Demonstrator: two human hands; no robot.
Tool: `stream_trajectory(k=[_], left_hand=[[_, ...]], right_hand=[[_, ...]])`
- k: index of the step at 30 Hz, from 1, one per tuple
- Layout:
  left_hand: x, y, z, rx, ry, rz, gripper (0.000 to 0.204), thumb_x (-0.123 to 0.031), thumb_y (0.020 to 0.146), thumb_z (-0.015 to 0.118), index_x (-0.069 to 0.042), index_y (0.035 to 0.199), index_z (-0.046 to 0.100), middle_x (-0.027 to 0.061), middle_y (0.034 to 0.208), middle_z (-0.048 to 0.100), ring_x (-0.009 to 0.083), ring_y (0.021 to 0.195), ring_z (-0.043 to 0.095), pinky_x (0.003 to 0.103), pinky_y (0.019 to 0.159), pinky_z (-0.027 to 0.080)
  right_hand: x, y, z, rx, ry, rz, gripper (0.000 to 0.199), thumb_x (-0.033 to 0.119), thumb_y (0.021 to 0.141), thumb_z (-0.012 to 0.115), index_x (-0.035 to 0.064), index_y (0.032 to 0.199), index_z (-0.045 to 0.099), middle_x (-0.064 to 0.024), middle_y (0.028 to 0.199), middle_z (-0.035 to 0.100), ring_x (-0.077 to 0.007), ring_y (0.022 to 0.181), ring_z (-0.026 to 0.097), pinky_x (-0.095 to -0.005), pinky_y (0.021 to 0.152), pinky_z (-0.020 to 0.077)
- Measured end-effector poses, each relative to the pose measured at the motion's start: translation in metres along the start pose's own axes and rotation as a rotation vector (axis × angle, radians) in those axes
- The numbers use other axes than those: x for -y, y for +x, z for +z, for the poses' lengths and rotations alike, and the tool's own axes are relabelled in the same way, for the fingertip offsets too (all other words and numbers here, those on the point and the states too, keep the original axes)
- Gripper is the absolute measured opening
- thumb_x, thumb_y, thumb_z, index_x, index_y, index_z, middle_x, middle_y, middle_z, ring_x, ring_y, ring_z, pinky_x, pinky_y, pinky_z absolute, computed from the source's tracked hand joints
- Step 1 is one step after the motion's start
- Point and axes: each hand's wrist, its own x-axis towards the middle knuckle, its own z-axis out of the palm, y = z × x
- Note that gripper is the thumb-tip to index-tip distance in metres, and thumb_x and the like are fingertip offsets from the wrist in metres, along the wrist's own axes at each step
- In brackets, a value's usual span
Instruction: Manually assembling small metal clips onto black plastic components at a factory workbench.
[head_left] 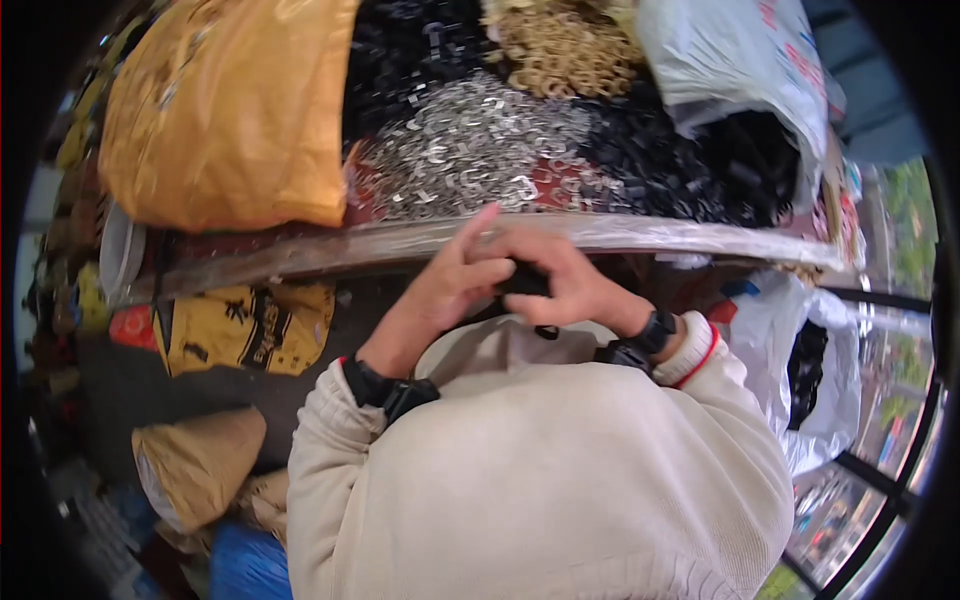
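Note:
In front of my chest, just short of the table's edge, my two hands meet around a small black piece (527, 283), its exact kind hidden by the fingers. My left hand (448, 283) has its index finger stretched toward the table, while its thumb and other fingers close in at the piece's left side. From the right, the bent fingers and thumb of my right hand (572, 275) curl round the piece. Nearest beyond the hands lies a heap of small silver metal clips (470, 135). Black plastic pieces (660, 160) are piled to its right.
A wooden rim (390, 243) edges the table. An orange sack (225, 120) stands at left, tan rings (570, 55) lie at the back, and a white bag (735, 60) of black pieces is at right. Another white bag (760, 370) hangs lower right. A brown paper bag (205, 460) sits lower left.

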Motion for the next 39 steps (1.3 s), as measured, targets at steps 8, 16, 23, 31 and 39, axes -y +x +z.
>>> stream_trajectory(k=[8, 16, 23, 31, 39], left_hand=[[-0.015, 0.016, 0.027, 0.0, 0.042, 0.334, 0.074, -0.039, 0.075, 0.047, 0.001, 0.129, 0.016, 0.0149, 0.107, 0.047, 0.0221, 0.096, 0.047, 0.032, 0.085, 0.036], [-0.014, 0.021, 0.039, 0.029, 0.242, 0.399, 0.077, -0.045, 0.073, 0.043, 0.002, 0.128, 0.016, 0.0163, 0.109, 0.046, 0.0233, 0.098, 0.045, 0.034, 0.087, 0.033], [-0.011, 0.029, 0.046, -0.03, 0.181, 0.413, 0.074, -0.042, 0.074, 0.043, 0.002, 0.128, 0.017, 0.0165, 0.112, 0.044, 0.0235, 0.104, 0.042, 0.035, 0.091, 0.031], [-0.023, 0.035, 0.007, 0.022, 0.005, 0.37, 0.069, -0.039, 0.073, 0.047, 0.002, 0.124, 0.026, 0.0149, 0.113, 0.045, 0.0247, 0.104, 0.043, 0.037, 0.091, 0.033], [-0.014, 0.035, 0.011, -0.036, 0.031, 0.272, 0.044, -0.023, 0.078, 0.047, 0.002, 0.113, 0.041, 0.0096, 0.094, 0.055, 0.0176, 0.085, 0.053, 0.029, 0.077, 0.042]], right_hand=[[-0.011, 0.017, 0.016, 0.015, -0.044, -0.156, 0.03, 0.016, 0.058, 0.057, 0.002, 0.083, 0.049, -0.0116, 0.082, 0.053, -0.0264, 0.078, 0.052, -0.0333, 0.068, 0.0411], [-0.011, 0.009, 0.008, -0.03, -0.024, -0.203, 0.03, 0.017, 0.056, 0.058, 0.0034, 0.081, 0.049, -0.0095, 0.073, 0.052, -0.0259, 0.068, 0.052, -0.0334, 0.061, 0.0413], [-0.004, 0.008, -0.003, -0.139, -0.063, -0.237, 0.026, 0.018, 0.057, 0.059, 0.0033, 0.077, 0.05, -0.0093, 0.07, 0.052, -0.0253, 0.066, 0.052, -0.0325, 0.06, 0.0417], [0.1, -0.101, -0.125, -0.662, -0.984, 0.08, 0.032, 0.02, 0.063, 0.062, 0.001, 0.086, 0.053, -0.0132, 0.079, 0.055, -0.0261, 0.07, 0.055, -0.0328, 0.061, 0.0447], [0.196, -0.148, -0.106, -0.875, -1.146, 0.263, 0.025, 0.008, 0.067, 0.061, -0.0015, 0.089, 0.056, -0.011, 0.093, 0.056, -0.0226, 0.09, 0.052, -0.0286, 0.081, 0.038]])
